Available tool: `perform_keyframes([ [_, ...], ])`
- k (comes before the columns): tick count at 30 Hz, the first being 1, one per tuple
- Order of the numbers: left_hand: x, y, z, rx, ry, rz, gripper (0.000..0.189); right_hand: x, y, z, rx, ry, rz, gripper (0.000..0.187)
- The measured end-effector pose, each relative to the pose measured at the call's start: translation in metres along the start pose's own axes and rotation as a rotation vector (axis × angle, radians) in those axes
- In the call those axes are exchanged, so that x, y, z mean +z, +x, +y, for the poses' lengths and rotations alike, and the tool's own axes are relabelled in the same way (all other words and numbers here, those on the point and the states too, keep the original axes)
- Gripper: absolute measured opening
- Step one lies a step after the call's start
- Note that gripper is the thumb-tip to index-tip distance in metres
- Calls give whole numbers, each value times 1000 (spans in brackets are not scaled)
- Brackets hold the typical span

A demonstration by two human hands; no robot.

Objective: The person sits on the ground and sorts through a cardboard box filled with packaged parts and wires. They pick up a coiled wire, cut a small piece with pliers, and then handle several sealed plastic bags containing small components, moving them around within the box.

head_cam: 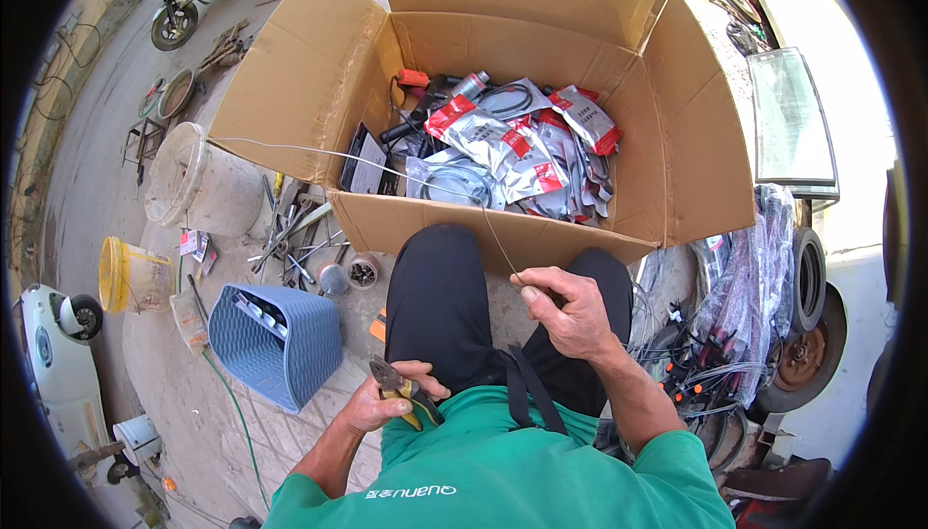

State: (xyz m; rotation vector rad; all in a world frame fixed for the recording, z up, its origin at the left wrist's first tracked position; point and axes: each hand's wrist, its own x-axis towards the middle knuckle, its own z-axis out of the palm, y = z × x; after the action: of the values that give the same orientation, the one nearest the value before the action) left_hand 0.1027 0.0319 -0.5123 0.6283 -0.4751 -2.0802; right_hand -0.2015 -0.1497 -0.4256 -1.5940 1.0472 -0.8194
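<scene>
Between the thumb and fingers of my right hand [569,311] is the end of a thin wire [377,167]. It arcs up over the front wall of the cardboard box [703,138] and off to the left, past the box's left flap. My left hand [384,400] rests by my left thigh and holds combination pliers [406,395] with yellow and black handles, jaws pointing up and left. In the box before my knees lie several silver and red packets [500,145], a coiled black cable in a clear bag [453,185] and a spray can [471,85].
A blue woven-pattern plastic basket [275,340] lies tipped at my left. Beyond it stand a white bucket [210,181], a yellow bucket [138,275] and scattered hand tools [297,232]. On the right are plastic-wrapped parts [747,297], tires [808,279] and a glass pane [792,119].
</scene>
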Motion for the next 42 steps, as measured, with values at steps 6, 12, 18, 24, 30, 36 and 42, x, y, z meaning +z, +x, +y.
perform_keyframes([
  [6,27,-11,-17,-20,100,152,66,6,13,-6,17,66,50,20],
  [12,59,37,40,-238,553,416,47,2,16,0,88,29,116,20],
  [18,78,63,65,-5,450,353,53,-10,14,-1,108,41,174,13],
  [24,66,59,44,-14,786,491,44,-13,22,-2,117,45,173,13],
  [30,60,71,44,20,811,370,31,-15,19,-8,123,41,166,13],
  [36,74,88,42,173,971,216,32,-21,14,-16,127,24,143,12],
  [42,86,92,51,165,957,163,35,-22,12,-22,156,22,74,11],
])
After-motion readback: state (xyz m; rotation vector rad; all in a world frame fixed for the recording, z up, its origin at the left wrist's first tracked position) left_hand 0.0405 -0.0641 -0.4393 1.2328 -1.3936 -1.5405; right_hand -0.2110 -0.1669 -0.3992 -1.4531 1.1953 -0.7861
